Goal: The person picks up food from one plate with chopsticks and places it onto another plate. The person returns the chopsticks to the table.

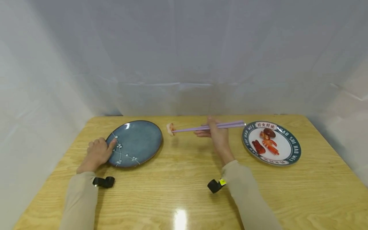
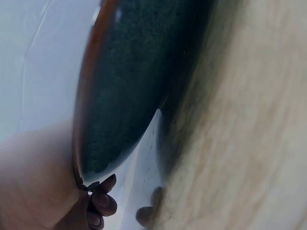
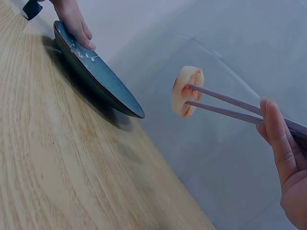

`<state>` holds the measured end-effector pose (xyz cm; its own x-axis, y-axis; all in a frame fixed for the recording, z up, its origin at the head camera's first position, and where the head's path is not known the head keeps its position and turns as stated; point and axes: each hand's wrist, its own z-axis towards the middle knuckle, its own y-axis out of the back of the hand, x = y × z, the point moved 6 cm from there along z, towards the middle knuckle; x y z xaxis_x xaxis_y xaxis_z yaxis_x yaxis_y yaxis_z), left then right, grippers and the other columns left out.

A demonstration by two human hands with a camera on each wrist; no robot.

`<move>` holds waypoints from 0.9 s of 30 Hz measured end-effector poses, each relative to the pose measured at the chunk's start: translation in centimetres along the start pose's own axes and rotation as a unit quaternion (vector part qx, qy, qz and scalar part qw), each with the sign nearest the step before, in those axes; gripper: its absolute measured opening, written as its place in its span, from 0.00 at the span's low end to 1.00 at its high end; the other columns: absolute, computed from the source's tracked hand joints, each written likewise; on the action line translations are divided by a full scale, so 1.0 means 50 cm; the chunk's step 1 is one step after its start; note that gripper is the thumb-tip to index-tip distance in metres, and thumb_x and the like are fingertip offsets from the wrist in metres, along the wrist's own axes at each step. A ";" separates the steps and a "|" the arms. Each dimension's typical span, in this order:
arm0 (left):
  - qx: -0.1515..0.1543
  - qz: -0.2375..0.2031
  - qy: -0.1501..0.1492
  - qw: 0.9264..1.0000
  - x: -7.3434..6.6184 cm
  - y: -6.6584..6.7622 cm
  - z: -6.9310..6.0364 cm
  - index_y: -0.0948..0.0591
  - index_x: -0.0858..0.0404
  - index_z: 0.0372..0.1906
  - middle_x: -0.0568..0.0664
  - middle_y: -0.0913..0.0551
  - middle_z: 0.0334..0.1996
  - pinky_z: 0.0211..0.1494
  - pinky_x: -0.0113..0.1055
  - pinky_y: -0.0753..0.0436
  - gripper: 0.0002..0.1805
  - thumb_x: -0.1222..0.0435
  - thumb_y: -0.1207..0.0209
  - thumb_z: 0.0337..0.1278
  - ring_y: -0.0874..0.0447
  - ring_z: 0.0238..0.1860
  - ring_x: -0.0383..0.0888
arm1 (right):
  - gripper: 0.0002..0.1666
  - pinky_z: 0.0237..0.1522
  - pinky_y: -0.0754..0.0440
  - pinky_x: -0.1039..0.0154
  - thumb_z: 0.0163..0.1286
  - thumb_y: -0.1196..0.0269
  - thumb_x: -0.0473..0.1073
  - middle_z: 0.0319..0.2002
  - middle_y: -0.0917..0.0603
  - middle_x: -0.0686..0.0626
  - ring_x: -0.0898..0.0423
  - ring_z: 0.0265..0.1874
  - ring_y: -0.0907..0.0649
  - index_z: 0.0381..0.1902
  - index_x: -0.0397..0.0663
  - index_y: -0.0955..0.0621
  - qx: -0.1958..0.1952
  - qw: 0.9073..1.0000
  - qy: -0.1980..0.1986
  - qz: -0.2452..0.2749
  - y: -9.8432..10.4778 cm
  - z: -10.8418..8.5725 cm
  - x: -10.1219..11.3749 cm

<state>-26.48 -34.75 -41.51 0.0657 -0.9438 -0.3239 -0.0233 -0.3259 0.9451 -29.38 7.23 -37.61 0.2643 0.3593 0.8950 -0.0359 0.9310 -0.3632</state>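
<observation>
Holds a pale food piece (image 1: 170, 129) aloft right of the blue plate (image 1: 143, 140), not yet set down, with chopsticks (image 1: 231, 124) gripped in curled fingers of the right hand (image 1: 219, 139). Pinches that plate's left rim with the left hand (image 1: 97, 151). Leaves other food pieces (image 1: 270, 146) on the patterned plate (image 1: 286, 147).

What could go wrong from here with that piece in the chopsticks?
The pale orange piece is held only by the tips of the chopsticks, so it could slip or twist free. It hangs short of the blue plate, so a drop now would likely land on the table. The left hand grips the plate at one side only; uneven pressure might tip or slide it.
</observation>
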 end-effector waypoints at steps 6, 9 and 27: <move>-0.009 0.003 -0.002 1.000 0.002 0.005 0.001 0.36 0.85 0.43 0.81 0.33 0.40 0.44 0.60 0.36 0.40 0.45 0.70 0.74 0.37 0.41 0.70 | 0.21 0.27 0.17 0.56 0.75 0.47 0.41 0.21 0.16 0.36 0.50 0.20 0.13 0.32 0.23 0.23 -0.014 0.999 -0.028 0.004 -0.039 -0.010 0.027; -0.006 0.004 -0.001 1.000 0.003 0.003 0.002 0.35 0.85 0.43 0.80 0.33 0.40 0.44 0.60 0.36 0.40 0.44 0.71 0.74 0.37 0.41 0.70 | 0.22 0.27 0.17 0.56 0.76 0.47 0.41 0.21 0.16 0.35 0.50 0.20 0.13 0.33 0.22 0.23 -0.011 0.999 -0.036 -0.009 -0.048 -0.010 0.024; -0.018 0.003 0.004 1.000 -0.003 0.001 0.001 0.36 0.83 0.42 0.80 0.34 0.41 0.45 0.63 0.36 0.30 0.54 0.69 0.76 0.38 0.45 0.74 | 0.23 0.27 0.17 0.57 0.76 0.48 0.43 0.23 0.16 0.32 0.49 0.21 0.13 0.33 0.24 0.22 0.022 0.998 -0.038 -0.035 -0.082 -0.014 0.001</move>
<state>-26.56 -34.63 -41.42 0.0745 -0.9452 -0.3179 0.0122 -0.3179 0.9480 -28.52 3.37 -36.25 0.1936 0.2960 0.9353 -0.0629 0.9552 -0.2893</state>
